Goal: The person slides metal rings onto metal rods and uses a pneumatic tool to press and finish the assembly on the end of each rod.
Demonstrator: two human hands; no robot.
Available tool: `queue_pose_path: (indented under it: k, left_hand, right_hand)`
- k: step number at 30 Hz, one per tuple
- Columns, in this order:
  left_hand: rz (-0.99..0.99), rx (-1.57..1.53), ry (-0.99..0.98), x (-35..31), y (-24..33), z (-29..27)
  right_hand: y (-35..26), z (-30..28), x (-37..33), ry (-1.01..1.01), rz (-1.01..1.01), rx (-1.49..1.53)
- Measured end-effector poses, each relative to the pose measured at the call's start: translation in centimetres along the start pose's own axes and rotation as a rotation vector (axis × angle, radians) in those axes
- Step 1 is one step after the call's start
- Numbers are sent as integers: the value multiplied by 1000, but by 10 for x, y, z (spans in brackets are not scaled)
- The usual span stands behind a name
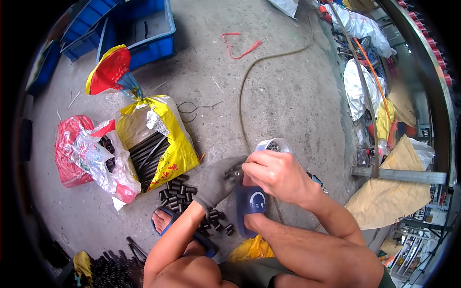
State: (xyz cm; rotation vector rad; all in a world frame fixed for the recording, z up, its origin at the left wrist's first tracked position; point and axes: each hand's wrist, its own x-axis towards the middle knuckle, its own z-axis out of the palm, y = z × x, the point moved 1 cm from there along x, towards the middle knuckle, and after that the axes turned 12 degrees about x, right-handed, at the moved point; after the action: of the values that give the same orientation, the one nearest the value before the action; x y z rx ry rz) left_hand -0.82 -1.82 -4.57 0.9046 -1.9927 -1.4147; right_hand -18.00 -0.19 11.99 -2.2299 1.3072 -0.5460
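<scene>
My left hand (218, 182) wears a dark grey glove, its fingers curled; a small shiny spot shows at the fingertips, but what they hold is hidden. Bare, my right hand (274, 175) is closed in a pinch right beside the gloved fingers. Whatever is in that pinch cannot be made out. Just beyond the right hand stands a white tub (261, 145) with small metal pieces (274, 147) inside. Short black tube pieces (180, 194) lie loose on the floor, near my left forearm and between my blue slippers (252, 204).
A torn yellow bag (185, 139) of long black rods (149, 153) lies at the left, beside a red and white plastic bag (74, 149). Blue crates (158, 50) stand behind. A hose (241, 96) crosses the concrete floor. Sacks and brown paper (389, 201) line the right side.
</scene>
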Motion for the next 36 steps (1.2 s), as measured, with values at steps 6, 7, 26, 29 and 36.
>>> queue_pose_path:
  k: [6,7,26,29,36]
  left_hand:
    - [-40,-21,-33,1,4,-3]
    - [-45,-39,-40,2,7,-5]
    - [-38,55,-69,9,4,-6]
    - [-27,30,-53,0,-14,2]
    - [-20,38,-119,-4,-12,-4]
  right_hand:
    - [6,-1,1,-9,55,31]
    - [7,-2,1,-9,38,34]
    - [17,-13,-10,-54,84,70]
    - [2,-25,-13,93,80,127]
    - [-2,-1,7,136,-10,91]
